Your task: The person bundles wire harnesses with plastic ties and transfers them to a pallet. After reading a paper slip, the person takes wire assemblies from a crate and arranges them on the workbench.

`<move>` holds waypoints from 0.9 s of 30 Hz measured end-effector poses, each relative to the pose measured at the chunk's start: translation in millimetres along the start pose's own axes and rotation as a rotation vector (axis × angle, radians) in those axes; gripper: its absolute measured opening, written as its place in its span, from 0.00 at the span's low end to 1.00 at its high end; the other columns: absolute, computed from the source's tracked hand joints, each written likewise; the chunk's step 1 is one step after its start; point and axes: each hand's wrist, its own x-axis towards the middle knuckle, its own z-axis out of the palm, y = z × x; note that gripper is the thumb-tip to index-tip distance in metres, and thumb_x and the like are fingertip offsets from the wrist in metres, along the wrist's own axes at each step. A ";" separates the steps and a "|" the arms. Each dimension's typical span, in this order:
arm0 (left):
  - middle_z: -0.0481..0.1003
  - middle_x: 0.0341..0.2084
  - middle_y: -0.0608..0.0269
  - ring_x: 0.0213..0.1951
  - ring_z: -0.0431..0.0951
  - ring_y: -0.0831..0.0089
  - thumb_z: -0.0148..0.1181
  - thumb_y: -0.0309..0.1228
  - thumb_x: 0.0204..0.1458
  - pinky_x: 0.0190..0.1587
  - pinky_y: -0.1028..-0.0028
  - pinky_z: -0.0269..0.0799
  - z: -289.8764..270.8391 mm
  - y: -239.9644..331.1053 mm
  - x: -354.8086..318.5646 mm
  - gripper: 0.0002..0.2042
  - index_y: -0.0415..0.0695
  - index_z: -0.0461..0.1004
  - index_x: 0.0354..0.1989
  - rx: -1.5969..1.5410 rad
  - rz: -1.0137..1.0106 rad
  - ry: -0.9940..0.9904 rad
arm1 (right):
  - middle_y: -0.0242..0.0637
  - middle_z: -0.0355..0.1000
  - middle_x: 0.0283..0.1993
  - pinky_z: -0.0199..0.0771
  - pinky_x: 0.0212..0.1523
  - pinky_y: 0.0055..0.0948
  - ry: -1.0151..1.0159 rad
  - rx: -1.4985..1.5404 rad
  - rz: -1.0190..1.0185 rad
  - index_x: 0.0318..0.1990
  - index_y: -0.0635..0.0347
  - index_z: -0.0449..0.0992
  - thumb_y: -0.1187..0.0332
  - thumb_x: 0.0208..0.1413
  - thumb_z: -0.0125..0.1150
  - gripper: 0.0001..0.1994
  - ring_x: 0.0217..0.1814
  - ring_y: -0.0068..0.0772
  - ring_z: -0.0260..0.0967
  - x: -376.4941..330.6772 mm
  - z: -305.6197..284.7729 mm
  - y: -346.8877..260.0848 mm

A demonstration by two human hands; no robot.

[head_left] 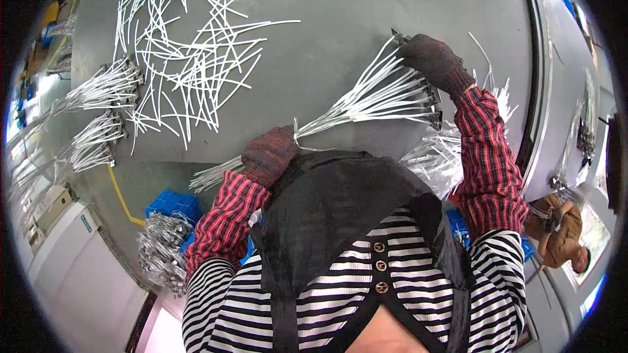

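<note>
Spanning both gloved grips, white tie bundle (pixel 366 101)

Left hand (pixel 269 155): gloved, gripping the gathered end of a white tie bundle (pixel 366 99) at the tabletop (pixel 366 0) edge.
Right hand (pixel 435 62): gloved, closing over the bundle's fanned, dark-tipped end.
Loose ties (pixel 190 59): lying scattered across the tabletop.
Finished bundles (pixel 98 88): resting at far left.
</note>
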 end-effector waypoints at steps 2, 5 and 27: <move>0.75 0.31 0.48 0.33 0.80 0.53 0.49 0.33 0.58 0.32 0.57 0.76 9.1 -0.9 1.2 0.11 0.40 0.72 0.41 0.038 0.000 0.016 | 0.40 0.75 0.41 0.76 0.47 0.34 0.072 -0.049 -0.233 0.43 0.59 0.80 0.70 0.53 0.65 0.10 0.42 0.41 0.74 0.3 4.4 23.3; 0.75 0.31 0.47 0.33 0.80 0.53 0.48 0.34 0.58 0.32 0.56 0.76 7.9 1.3 2.5 0.12 0.40 0.73 0.42 0.040 -0.017 0.032 | 0.40 0.75 0.43 0.76 0.48 0.32 -0.014 -0.004 -0.078 0.44 0.59 0.80 0.70 0.53 0.65 0.11 0.44 0.39 0.74 3.5 2.4 23.6; 0.78 0.37 0.51 0.36 0.79 0.51 0.48 0.33 0.57 0.36 0.57 0.77 38.9 -12.5 1.6 0.13 0.44 0.75 0.45 -0.074 -0.018 0.002 | 0.36 0.73 0.60 0.73 0.51 0.29 0.303 0.350 0.393 0.65 0.53 0.68 0.59 0.62 0.60 0.25 0.53 0.29 0.72 -0.6 -53.8 -13.6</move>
